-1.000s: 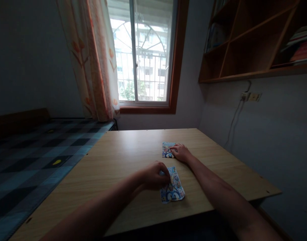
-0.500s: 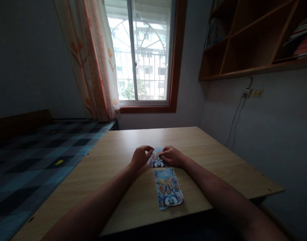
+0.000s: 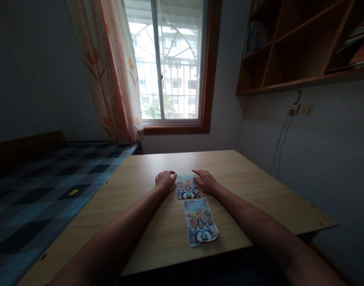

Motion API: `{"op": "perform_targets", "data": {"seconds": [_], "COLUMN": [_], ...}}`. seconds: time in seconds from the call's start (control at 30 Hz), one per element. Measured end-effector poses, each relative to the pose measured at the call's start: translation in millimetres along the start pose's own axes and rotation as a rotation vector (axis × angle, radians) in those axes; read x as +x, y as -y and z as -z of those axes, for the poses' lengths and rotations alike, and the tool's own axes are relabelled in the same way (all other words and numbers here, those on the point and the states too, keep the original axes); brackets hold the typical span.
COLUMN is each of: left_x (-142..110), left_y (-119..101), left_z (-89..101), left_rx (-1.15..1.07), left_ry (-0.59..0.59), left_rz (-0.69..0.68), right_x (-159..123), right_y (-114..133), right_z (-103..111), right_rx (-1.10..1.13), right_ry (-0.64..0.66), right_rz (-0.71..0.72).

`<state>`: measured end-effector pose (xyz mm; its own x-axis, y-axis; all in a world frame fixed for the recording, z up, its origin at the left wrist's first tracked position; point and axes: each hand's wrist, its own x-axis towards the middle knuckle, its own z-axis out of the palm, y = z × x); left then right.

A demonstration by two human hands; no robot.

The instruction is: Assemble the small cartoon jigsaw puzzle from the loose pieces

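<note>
A small colourful picture [image 3: 188, 188] lies flat on the wooden table, with a blue cartoon dog's face along its lower edge. It looks like a small jigsaw puzzle, though its seams are too fine to make out. Just left of it rests my left hand [image 3: 166, 180], fingers loosely bent and apart, holding nothing visible. On the right side, my right hand [image 3: 206, 181] is open, its fingers spread at and slightly over the picture's right edge. Nearer to me lies a paper sheet [image 3: 200, 222] with a matching design, blue "BLUEY"-like lettering and a torn, curled bottom edge.
The light wooden table [image 3: 244, 206] ends close in front of me. A bed with a checked cover [image 3: 35, 190] stands along the left. Ahead are a curtain [image 3: 110, 79] and a barred window [image 3: 179, 79]. A wall shelf [image 3: 298, 55] hangs at upper right above a socket [image 3: 293, 109].
Both hands have drawn apart from the picture's middle: the left one moved left off it, the right one back toward its right edge. More of the picture shows now.
</note>
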<state>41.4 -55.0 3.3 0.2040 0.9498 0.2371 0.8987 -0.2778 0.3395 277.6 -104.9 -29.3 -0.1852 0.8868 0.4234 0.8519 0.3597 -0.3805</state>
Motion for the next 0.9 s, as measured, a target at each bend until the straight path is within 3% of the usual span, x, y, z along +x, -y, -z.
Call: {"op": "perform_targets", "data": {"seconds": [0.1, 0.23, 0.37, 0.47, 0.53, 0.73, 0.9], "left_x": [14.0, 30.9, 34.6, 30.2, 25.6, 11.6, 7.5], "left_y": [0.0, 0.3, 3.7, 6.6, 6.4, -1.7, -1.9], "left_z": [-1.2, -4.4, -6.9, -8.6, -10.2, -14.3, -12.1], "left_rx": [-0.015, -0.042, -0.060, -0.062, -0.052, 0.085, 0.075], "left_ry": [0.030, 0.047, 0.041, 0.048, 0.039, -0.018, -0.021], "left_rz": [0.004, 0.064, 0.070, 0.008, -0.042, -0.161, -0.155], "right_x": [7.3, 26.6, 46.8, 51.1, 47.6, 32.1, 29.5], "right_y": [-4.0, -18.1, -27.3, -20.3, -12.0, -1.6, -4.4], "right_z": [-1.8, 2.9, 1.7, -7.7, -14.2, -17.8, -16.0], "right_rx": [0.003, 0.013, -0.011, -0.031, -0.044, 0.008, 0.059], "right_ry": [0.034, 0.095, 0.057, 0.012, -0.011, 0.015, 0.001], "right_rz": [-0.065, -0.257, -0.435, -0.507, -0.475, -0.188, -0.144]}}
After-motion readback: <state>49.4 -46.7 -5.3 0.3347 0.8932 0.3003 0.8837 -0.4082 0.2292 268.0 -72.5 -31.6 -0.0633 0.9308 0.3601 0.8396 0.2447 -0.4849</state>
